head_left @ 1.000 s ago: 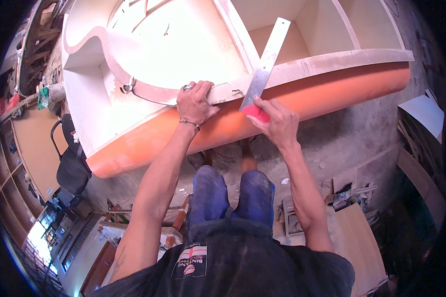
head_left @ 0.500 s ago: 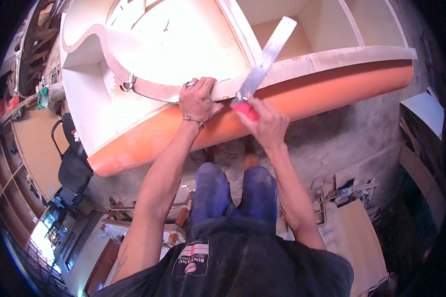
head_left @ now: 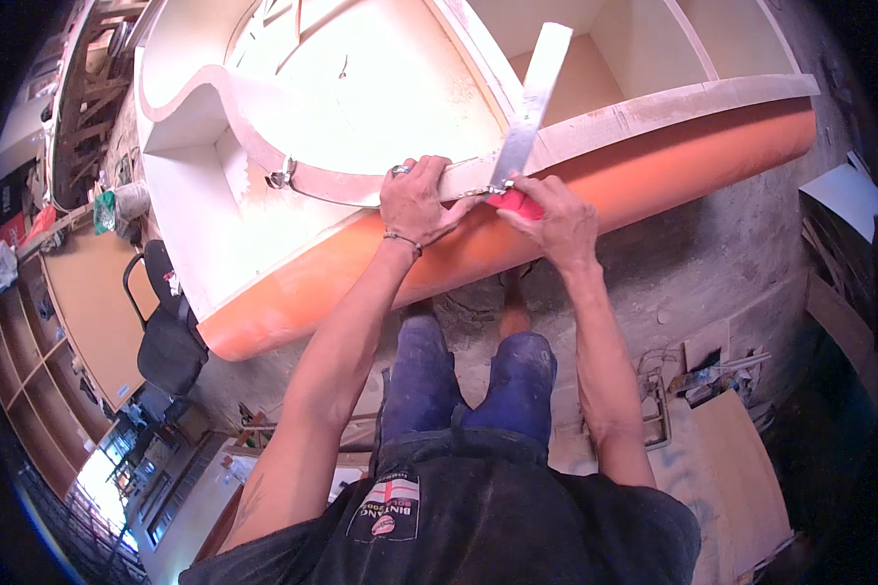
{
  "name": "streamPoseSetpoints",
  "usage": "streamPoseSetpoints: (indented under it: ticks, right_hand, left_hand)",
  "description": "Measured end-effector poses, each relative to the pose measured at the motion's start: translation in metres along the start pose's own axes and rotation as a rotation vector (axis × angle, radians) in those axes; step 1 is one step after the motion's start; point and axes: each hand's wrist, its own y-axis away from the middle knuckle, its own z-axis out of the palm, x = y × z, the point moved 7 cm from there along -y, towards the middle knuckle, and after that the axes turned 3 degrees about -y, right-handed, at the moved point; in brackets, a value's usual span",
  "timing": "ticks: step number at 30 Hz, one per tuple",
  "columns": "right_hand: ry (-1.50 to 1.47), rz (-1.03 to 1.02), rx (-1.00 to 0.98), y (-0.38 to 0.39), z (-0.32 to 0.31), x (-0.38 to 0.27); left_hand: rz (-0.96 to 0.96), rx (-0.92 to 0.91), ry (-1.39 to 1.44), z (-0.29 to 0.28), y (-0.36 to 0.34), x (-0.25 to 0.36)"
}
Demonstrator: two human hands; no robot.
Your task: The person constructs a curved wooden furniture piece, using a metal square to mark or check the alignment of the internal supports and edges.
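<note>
My left hand (head_left: 417,203) grips the pale curved edge strip (head_left: 337,183) of a large white cabinet-like piece. Its fingers lie over the rim, and the thumb stretches right, close to the blade. In my right hand (head_left: 562,220) is a hand saw (head_left: 531,109) with a red handle and a flat metal blade; I cannot make out teeth. The blade crosses the strip and points away from me over the white body. Below the strip runs a long rounded orange panel (head_left: 644,181). A small metal clamp (head_left: 281,175) sits on the strip, left of my left hand.
A black chair (head_left: 171,336) stands left of the piece, beside a tan board (head_left: 98,307) and wooden shelving (head_left: 39,375). Sheets and scraps lie right, including a white sheet (head_left: 844,200). A wooden board (head_left: 741,478) lies behind me at right.
The saw blade has swung more upright and its handle sits closer to the strip. My left thumb now reaches toward it. The whole view has shifted slightly.
</note>
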Motion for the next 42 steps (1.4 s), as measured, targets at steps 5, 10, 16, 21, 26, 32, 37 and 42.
streamPoseSetpoints:
  ticks: [5,10,16,21,26,32,37,42]
  right_hand:
    - [0.002,0.018,0.066,0.011,-0.017,-0.004]
    - [0.008,0.060,0.003,0.045,0.001,-0.041]
    - [0.012,0.095,0.003,0.045,0.017,-0.047]
    - [-0.019,0.124,0.008,0.046,0.020,-0.046]
    - [-0.047,0.160,0.085,0.041,0.033,-0.047]
    - [-0.009,0.216,0.161,0.034,0.041,-0.057]
    - [0.003,0.207,0.221,0.031,0.035,-0.058]
    - [0.103,0.199,0.202,0.042,-0.007,-0.022]
  left_hand:
    - [0.049,0.031,0.027,-0.007,0.002,-0.002]
    - [-0.299,-0.529,0.559,0.020,-0.037,-0.017]
    - [0.160,-0.754,0.848,0.060,-0.097,0.040]
    - [0.031,-0.806,0.977,0.072,-0.088,0.032]
    - [0.015,-0.758,0.839,0.072,-0.090,0.029]
    - [-0.067,-0.722,0.860,0.076,-0.091,0.022]
    - [-0.126,-0.745,0.774,0.075,-0.095,0.018]
    - [0.216,-0.906,0.847,0.044,-0.070,0.007]
